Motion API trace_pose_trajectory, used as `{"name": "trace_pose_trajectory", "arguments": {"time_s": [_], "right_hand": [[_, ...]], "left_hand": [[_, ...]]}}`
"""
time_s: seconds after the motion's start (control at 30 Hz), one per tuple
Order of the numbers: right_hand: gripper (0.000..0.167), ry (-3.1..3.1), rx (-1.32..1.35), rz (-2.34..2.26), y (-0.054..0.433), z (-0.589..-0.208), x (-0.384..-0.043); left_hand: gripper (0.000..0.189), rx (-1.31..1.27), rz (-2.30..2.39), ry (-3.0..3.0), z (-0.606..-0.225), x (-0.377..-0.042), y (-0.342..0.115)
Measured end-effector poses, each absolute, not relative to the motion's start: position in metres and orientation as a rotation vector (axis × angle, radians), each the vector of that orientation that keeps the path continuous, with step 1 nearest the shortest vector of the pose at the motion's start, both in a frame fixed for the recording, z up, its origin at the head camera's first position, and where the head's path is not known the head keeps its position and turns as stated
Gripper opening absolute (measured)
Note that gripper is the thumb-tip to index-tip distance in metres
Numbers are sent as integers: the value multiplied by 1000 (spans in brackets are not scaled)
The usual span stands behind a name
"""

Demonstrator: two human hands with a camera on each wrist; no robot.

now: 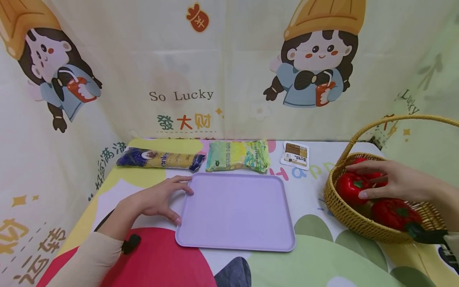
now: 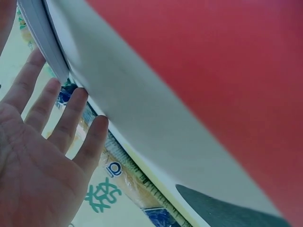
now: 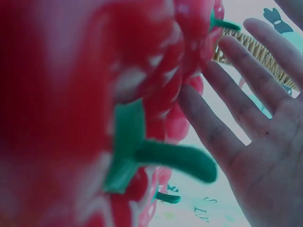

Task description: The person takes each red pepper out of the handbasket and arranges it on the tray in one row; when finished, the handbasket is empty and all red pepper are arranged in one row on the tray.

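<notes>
A lilac tray (image 1: 236,211) lies flat on the table. My left hand (image 1: 157,201) is at its left edge, thumb and fingers spread and fingertips at the rim; the left wrist view shows the fingers (image 2: 71,118) fairly straight. On the right stands a wicker basket (image 1: 344,213) holding several red bell peppers with green stems. My right hand (image 1: 401,181) reaches over it, thumb and fingers about a bell pepper (image 1: 349,190). Its fingers look nearly straight in the right wrist view; a firm hold does not show. Another bell pepper (image 1: 391,215) lies nearer the basket's front.
Behind the tray lie a blue-and-yellow long packet (image 1: 161,158), a green-and-yellow packet (image 1: 236,156) and a small brown-and-white packet (image 1: 295,155). The basket's tall handle (image 1: 358,133) arches above my right hand. A printed curtain (image 1: 244,79) hangs at the back and sides.
</notes>
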State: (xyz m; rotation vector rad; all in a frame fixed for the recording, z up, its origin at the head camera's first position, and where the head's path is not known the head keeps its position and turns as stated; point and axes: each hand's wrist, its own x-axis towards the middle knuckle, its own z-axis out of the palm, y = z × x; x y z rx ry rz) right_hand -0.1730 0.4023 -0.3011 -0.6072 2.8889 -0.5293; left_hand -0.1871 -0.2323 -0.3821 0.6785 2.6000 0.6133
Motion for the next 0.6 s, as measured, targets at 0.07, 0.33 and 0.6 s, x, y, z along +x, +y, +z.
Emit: {"name": "trace_pose_trajectory", "arguments": {"time_s": [0.07,0.33,0.6], "right_hand": [[68,2900,-601,-514,403,-303,-173],[71,2908,-583,-492,412,-311,-174],[69,2845,-593,-606,414,-320,-174]], "left_hand": [[79,699,612,2611,-383,-187,-233],[75,769,607,2631,-387,-191,-234],[71,780,596,2612,-386,-191,-234]]}}
